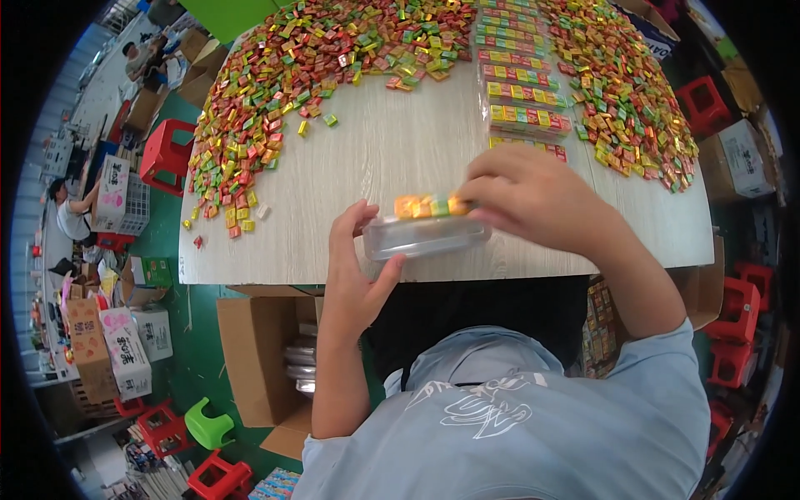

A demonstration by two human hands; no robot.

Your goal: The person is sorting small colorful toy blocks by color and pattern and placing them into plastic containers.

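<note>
My left hand (357,271) is closed around the left end of a clear plastic tray (427,240), thumb at its near side and fingers at the far side. A short row of small wrapped candies (423,207), orange, yellow and green, is at the tray's far edge. My right hand (533,196) pinches the right end of that row, with some motion blur. Whether the candies rest in the tray or just above it, I cannot tell. Beyond my right hand, filled clear trays of candies (527,94) are lined up in a column running away from me.
Loose wrapped candies (333,58) are heaped across the far left of the table (375,142), and another heap (621,100) lies on the right. Below the near edge an open carton (258,350) contains stacked clear trays. Red stools (169,154) stand around. A person works far left.
</note>
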